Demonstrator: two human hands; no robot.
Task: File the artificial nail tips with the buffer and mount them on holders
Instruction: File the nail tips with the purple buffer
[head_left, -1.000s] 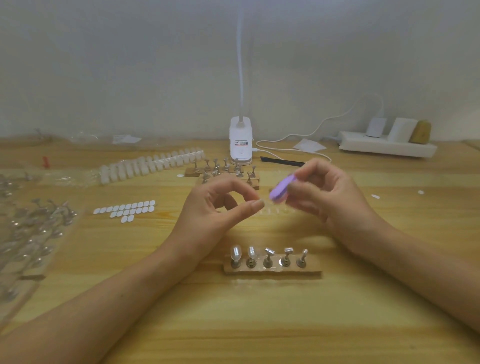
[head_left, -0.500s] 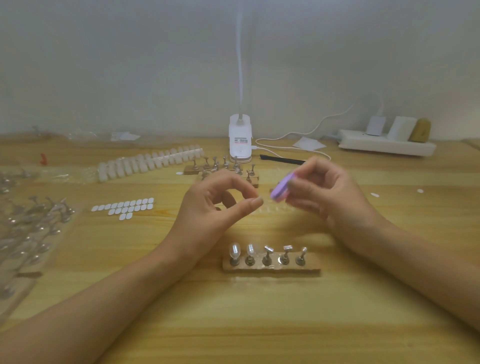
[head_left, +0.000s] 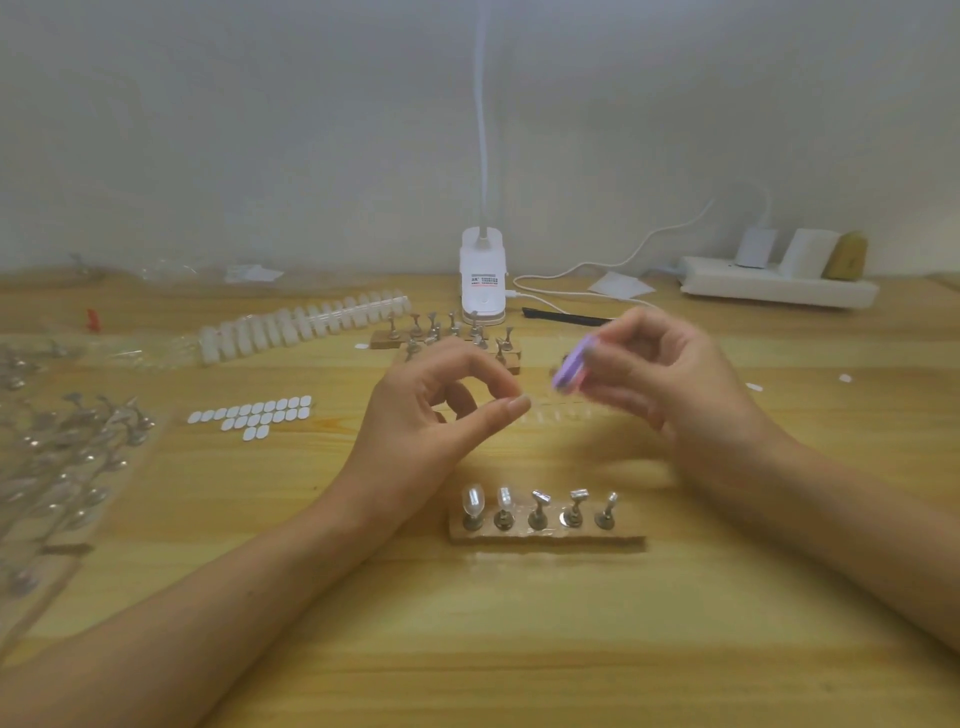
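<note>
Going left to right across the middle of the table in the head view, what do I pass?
bag of metal holders → white adhesive tabs → left hand → purple buffer → right hand

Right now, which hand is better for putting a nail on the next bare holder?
Probably left. The left hand pinches thumb to forefinger near the wooden strip of metal holders, whose third holder is bare; what it pinches is too small to tell. The right hand grips the purple buffer block.
</note>
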